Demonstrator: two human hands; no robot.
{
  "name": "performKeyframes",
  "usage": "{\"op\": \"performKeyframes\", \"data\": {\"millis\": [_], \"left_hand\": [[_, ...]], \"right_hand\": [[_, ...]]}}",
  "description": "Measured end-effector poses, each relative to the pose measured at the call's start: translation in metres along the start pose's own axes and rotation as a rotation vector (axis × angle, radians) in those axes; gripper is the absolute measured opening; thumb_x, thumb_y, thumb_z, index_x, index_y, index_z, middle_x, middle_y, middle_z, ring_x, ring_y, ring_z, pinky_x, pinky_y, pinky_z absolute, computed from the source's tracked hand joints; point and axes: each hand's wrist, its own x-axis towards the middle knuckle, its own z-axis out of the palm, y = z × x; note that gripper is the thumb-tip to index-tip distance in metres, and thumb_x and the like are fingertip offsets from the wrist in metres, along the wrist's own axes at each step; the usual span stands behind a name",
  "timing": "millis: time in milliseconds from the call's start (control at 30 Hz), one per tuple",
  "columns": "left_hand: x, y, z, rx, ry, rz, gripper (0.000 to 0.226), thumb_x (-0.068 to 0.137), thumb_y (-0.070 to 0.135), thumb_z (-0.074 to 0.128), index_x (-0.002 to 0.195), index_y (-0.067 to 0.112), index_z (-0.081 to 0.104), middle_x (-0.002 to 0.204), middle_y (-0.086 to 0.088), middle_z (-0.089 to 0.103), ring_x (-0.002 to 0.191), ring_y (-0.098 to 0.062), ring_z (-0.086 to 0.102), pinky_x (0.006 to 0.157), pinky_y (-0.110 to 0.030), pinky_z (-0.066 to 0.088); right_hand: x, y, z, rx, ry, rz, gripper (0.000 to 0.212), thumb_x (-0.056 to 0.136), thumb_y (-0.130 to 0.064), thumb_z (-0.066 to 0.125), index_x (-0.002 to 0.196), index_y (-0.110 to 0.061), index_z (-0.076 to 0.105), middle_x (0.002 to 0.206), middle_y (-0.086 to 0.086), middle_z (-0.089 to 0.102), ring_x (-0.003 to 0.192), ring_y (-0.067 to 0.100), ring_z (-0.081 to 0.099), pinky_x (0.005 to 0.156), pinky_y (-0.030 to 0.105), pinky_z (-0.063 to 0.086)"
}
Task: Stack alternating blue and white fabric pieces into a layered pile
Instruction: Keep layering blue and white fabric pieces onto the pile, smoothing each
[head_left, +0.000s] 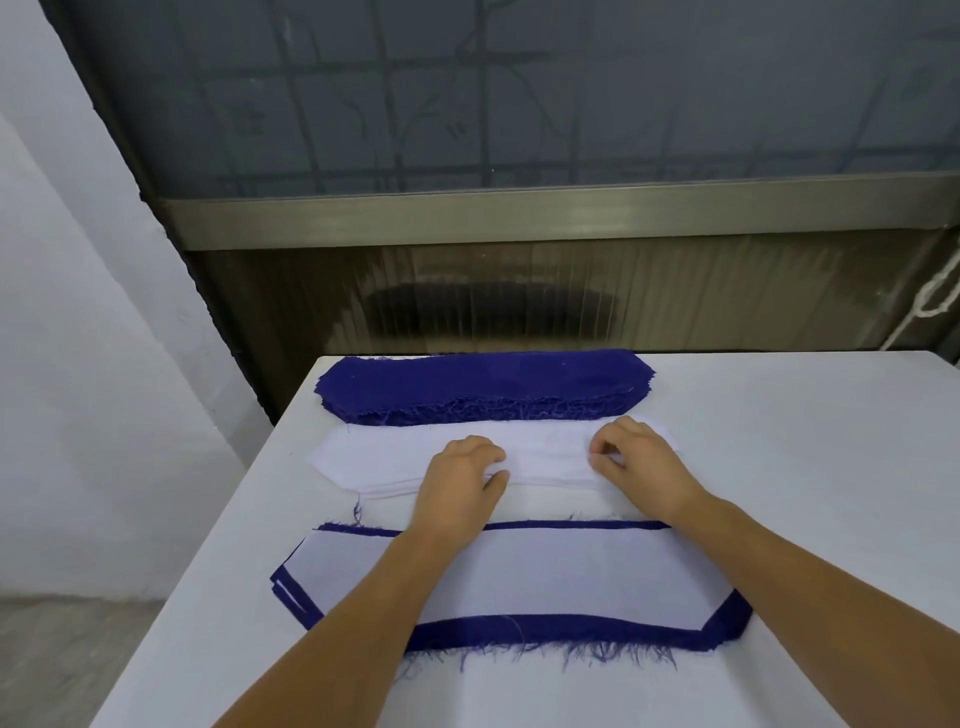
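- On the white table (779, 467), as seen from the head camera, three groups of fabric are laid in rows from far to near.
- Along the far edge, a thick blue stack (483, 384) is set, its near edge frayed and loose threads hanging over the white stack (374, 457) just in front of it.
- The white stack is touched by both hands near its middle: the left hand (460, 478) is laid on it with thumb and fingers curled round the near edge of the top layers, and the right hand (636, 460) is seen pinching the top layer between thumb and fingertips.
- Nearest the viewer, the layered pile (519, 577) is placed, topped by a white piece; blue borders show along its far, left, right and near edges, and the near edge is heavily frayed.
- Both forearms are stretched across the layered pile.
- A narrow strip of bare table is left between the white stack and the layered pile.
- Wide bare table is seen to the right of all three groups; to the left, the table edge lies close to the fabric ends.
- Behind the table, a ribbed panel (571, 301) and a metal ledge (519, 213) are seen.
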Motion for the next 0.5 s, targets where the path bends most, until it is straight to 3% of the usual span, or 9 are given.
{"op": "performKeyframes", "data": {"millis": [167,333,500], "left_hand": [[-0.002,0.000,0.002,0.015,0.027,0.023,0.031,0.094,0.033,0.057,0.120,0.017,0.064,0.121,0.003,0.062,0.110,-0.013,0.052,0.100,-0.027,0.041],[-0.003,0.004,0.001,0.076,0.054,0.022,0.034,0.096,0.036,0.052,0.123,0.018,0.063,0.121,0.004,0.062,0.110,-0.014,0.052,0.101,-0.029,0.040],[-0.003,0.004,-0.001,0.182,0.077,0.023,0.022,0.099,0.018,0.047,0.099,0.014,0.070,0.097,0.002,0.065,0.088,-0.016,0.052,0.084,-0.032,0.045]], "right_hand": [[0.006,0.001,-0.002,0.112,-0.020,0.023,0.012,0.094,-0.017,0.054,0.088,-0.013,0.063,0.094,-0.001,0.058,0.086,0.015,0.055,0.081,0.021,0.047],[0.012,0.003,-0.006,0.057,-0.052,0.007,0.022,0.099,-0.019,0.045,0.089,-0.008,0.062,0.090,0.002,0.057,0.084,0.017,0.053,0.081,0.026,0.045],[0.010,0.006,-0.004,0.004,-0.047,-0.043,0.022,0.101,-0.022,0.040,0.084,-0.021,0.053,0.085,-0.006,0.051,0.081,0.011,0.048,0.075,0.019,0.036]]}}
